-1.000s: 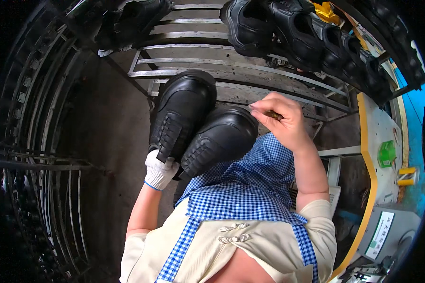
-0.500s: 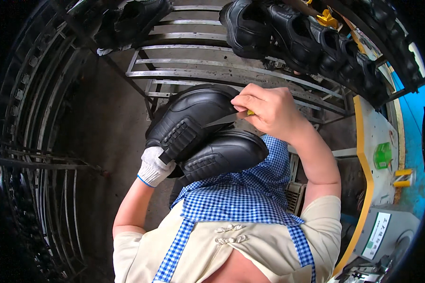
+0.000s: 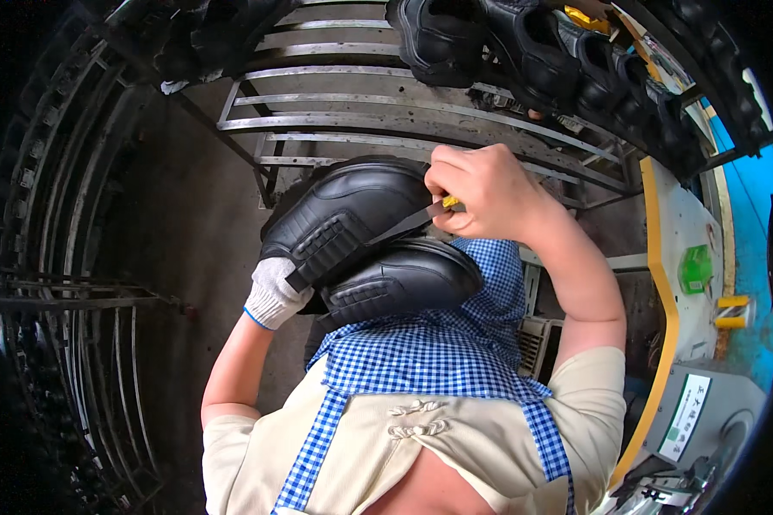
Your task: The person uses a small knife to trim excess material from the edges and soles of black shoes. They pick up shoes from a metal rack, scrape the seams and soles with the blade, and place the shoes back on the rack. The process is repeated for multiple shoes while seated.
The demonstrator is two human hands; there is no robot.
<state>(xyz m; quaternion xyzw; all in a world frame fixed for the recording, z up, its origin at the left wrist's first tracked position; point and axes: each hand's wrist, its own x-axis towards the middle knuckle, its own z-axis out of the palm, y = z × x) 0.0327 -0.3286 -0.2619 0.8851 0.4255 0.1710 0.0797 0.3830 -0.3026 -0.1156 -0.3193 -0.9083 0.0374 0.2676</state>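
Two black shoes are held side by side above my lap, their toes toward the right. My left hand (image 3: 276,287), in a white knitted glove with a blue cuff edge, grips the upper shoe (image 3: 365,202) at its left end; most of its fingers are hidden. Just nearer to me, the other black shoe (image 3: 416,279) lies against my apron. My bare right hand (image 3: 483,190) is closed round a thin knife (image 3: 408,225) with a bit of yellow at its grip. The blade slants down-left between the two shoes, close to the upper one's side.
Ahead stands a metal slatted rack (image 3: 343,120), with a row of black shoes (image 3: 532,56) at the upper right. More racks (image 3: 86,309) line the left. To the right are a yellow-edged table (image 3: 661,283), a green container (image 3: 696,269) and a grey machine (image 3: 704,416).
The blade has tilted more steeply, and its face looks darker now. My right hand has turned slightly and shifted a little upward. Both shoes stay in nearly the same place.
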